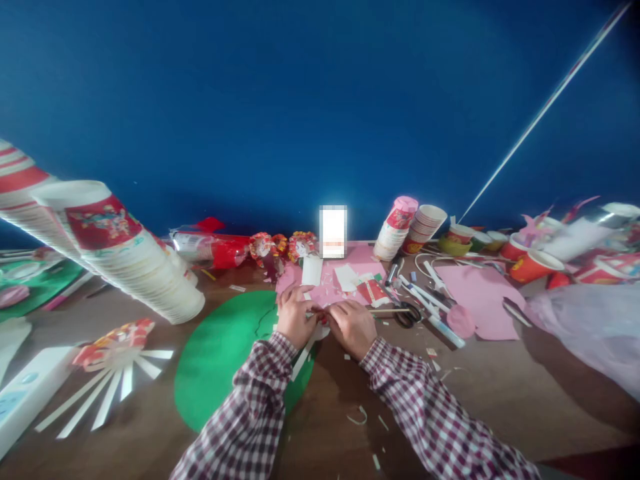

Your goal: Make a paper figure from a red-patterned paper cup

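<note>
My left hand (296, 316) and my right hand (353, 327) meet at the middle of the table, their fingers closed on a small red and white paper piece (324, 321). The fingers cover most of it, so its full shape is hidden. From beneath my left hand a white paper strip (303, 360) slants down; I cannot tell whether it belongs to that piece. A round green sheet (220, 360) lies under and beside my left forearm. Just beyond the hands stands a white paper cup (312, 271) on a pink sheet (360, 256) strewn with scraps.
Tall stacked paper cups (145, 267) lean at the left, above a cup cut into fanned strips (120, 353). Black-handled scissors (409, 316) and pens (425, 297) lie right of my hands. More cup stacks (393, 233) and a pale plastic bag (590, 333) are farther right.
</note>
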Motion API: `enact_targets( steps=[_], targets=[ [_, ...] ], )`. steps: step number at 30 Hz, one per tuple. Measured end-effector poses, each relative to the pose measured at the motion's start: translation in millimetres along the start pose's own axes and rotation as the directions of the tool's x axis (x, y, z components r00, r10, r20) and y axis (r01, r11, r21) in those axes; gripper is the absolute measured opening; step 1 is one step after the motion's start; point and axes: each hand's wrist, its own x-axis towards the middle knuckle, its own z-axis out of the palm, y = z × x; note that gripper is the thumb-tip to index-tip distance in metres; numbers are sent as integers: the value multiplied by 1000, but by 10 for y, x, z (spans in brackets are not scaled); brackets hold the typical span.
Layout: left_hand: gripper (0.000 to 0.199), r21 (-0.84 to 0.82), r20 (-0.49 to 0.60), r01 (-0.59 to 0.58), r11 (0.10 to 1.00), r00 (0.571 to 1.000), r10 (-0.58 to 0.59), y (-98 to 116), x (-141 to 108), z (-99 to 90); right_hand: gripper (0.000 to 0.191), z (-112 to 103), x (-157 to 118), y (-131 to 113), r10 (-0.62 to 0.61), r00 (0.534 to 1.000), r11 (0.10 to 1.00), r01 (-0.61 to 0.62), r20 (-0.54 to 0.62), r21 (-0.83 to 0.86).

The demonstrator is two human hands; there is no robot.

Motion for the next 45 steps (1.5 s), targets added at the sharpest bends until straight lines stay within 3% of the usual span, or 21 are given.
enact_targets(
  steps=[35,41,45],
  targets=[
    [9,-20,-45,-54,998,998,53,-27,-7,83,14,32,1,12,39,999,995,-38,-5,92],
    [6,-99,-55,14,995,998,-19,-89,19,137,16,-200,93,-44,88,987,969,-54,-134,241],
    [6,-72,-83,21,997,996,-27,-128,24,166,17,-433,375,-114,105,976,925,-25,-191,378]
  ],
)
